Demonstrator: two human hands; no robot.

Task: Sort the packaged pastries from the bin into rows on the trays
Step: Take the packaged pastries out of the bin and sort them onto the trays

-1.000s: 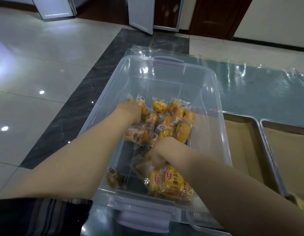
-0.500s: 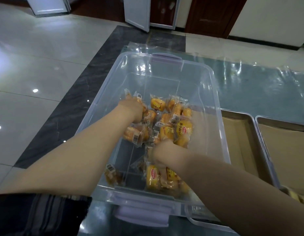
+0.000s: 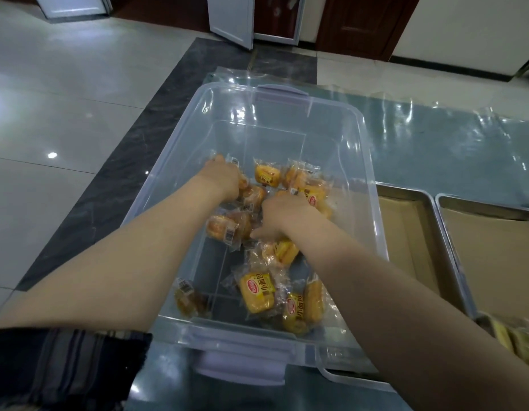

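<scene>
A clear plastic bin [image 3: 373, 185] stands on the table and holds several yellow packaged pastries [image 3: 257, 292]. Both my arms reach into it. My left hand [image 3: 227, 180] is curled over pastries at the far left of the pile, its fingers hidden beneath it. My right hand [image 3: 282, 215] lies on the middle of the pile, closed around wrapped pastries, with one yellow pack [image 3: 284, 252] showing just below the wrist. Two metal trays [image 3: 435, 221] lined with brown paper sit to the right of the bin.
A few packaged pastries [image 3: 512, 339] lie at the near corner of a tray at the lower right. The table carries a shiny transparent cover [image 3: 435, 137]. Beyond it are a tiled floor, a white door and dark wooden doors.
My right hand has moved away from the near pastries toward the middle of the pile. My left hand stays at the far left of the pile. The camera has tilted slightly.
</scene>
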